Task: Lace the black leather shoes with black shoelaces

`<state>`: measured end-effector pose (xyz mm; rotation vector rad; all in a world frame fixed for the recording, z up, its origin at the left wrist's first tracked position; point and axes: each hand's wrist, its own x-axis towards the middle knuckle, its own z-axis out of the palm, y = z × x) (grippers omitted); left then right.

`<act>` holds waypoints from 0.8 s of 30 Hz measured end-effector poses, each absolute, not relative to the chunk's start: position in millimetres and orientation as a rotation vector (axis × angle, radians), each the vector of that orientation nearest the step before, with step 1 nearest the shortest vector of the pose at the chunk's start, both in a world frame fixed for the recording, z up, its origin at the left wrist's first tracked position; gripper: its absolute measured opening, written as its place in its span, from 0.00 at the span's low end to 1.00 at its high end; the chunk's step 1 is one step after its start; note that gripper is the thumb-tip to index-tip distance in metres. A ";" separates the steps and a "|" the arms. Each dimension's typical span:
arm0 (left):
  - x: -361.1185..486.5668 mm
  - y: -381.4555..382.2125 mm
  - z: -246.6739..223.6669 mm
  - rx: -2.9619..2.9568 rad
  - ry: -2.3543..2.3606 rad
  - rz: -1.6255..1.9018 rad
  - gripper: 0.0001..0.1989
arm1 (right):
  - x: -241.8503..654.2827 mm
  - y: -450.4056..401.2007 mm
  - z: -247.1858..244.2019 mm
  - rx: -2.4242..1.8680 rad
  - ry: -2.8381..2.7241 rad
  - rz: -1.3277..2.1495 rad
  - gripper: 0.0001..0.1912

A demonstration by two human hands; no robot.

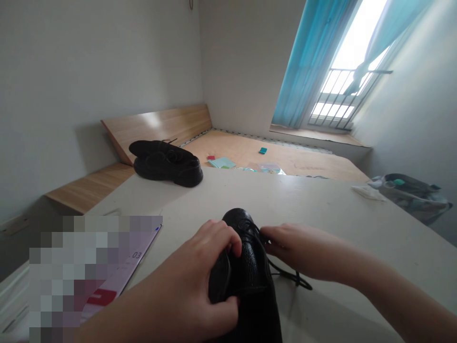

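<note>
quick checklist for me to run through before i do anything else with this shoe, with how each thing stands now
1. Left hand has hold of the shoe: ok, thumb and fingers grip its left side.
2. Right hand at the lace side: ok, its fingers are beside the lacing.
3. Lace gathered in: not ok, a loop trails out to the right.
4. Lace pinched firmly by the right fingers: cannot tell, the fingertips are partly hidden.
5. Other black footwear out of the way: ok, it sits at the table's far left.
</note>
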<state>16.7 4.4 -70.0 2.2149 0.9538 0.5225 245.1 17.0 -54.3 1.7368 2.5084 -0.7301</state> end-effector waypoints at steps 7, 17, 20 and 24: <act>20.0 8.5 -76.7 2.141 1.111 0.674 0.03 | 243.8 -6.3 -51.3 1.725 2.353 -0.282 0.09; 19.7 12.7 -78.2 2.025 1.165 0.775 0.09 | 215.2 -38.4 -21.5 0.951 3.039 -0.463 0.07; 20.2 11.9 -78.2 2.015 1.177 0.788 0.11 | 201.3 -43.0 -35.9 0.832 3.051 -0.274 0.05; 20.4 7.9 -74.2 2.024 1.211 0.767 0.11 | 188.5 -45.8 -51.5 0.989 2.833 -0.110 0.03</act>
